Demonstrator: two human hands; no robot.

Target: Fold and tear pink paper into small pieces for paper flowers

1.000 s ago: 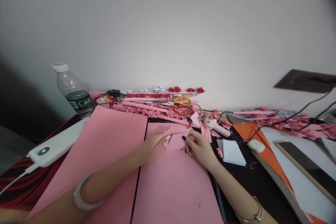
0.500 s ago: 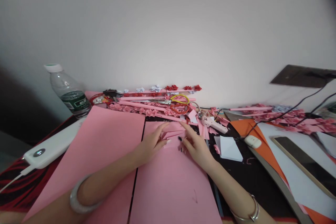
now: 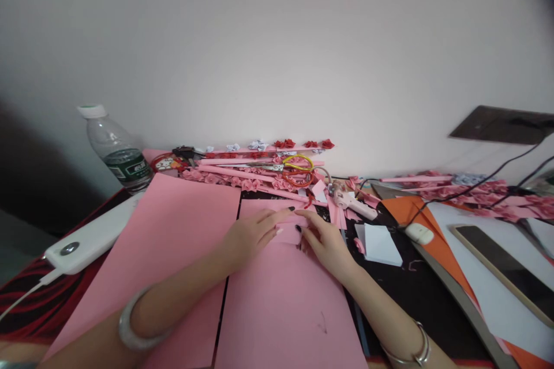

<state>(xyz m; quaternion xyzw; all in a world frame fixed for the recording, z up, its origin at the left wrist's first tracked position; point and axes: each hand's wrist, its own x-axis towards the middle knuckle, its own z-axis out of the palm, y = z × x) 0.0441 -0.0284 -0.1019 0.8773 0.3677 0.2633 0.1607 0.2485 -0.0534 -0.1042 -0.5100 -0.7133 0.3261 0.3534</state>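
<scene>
A small folded piece of pink paper [image 3: 289, 234] lies between my hands, on top of a large pink sheet [image 3: 285, 305]. My left hand [image 3: 251, 237] holds it from the left, its index finger stretched along the upper fold and its thumb at the near side. On the right, my right hand [image 3: 324, 242] grips the paper's edge between thumb and index finger. The fingertips of both hands almost meet at the upper fold. Part of the folded paper is hidden under the fingers. Another large pink sheet [image 3: 190, 213] lies beneath my left forearm.
Scissors [image 3: 298, 163] rest on pink paper sticks and paper flowers [image 3: 242, 183] along the wall. A pale pink glue gun [image 3: 352, 204] and white paper squares [image 3: 381, 244] sit right of my hands. A bottle [image 3: 123, 155], power bank [image 3: 93, 236], earbud case [image 3: 419, 234] and phone [image 3: 506, 265] lie around.
My left index finger has moved right across the top of the small paper, towards my right fingertips. Its raised, spread folds now lie flatter. My right hand stays at the paper's right edge.
</scene>
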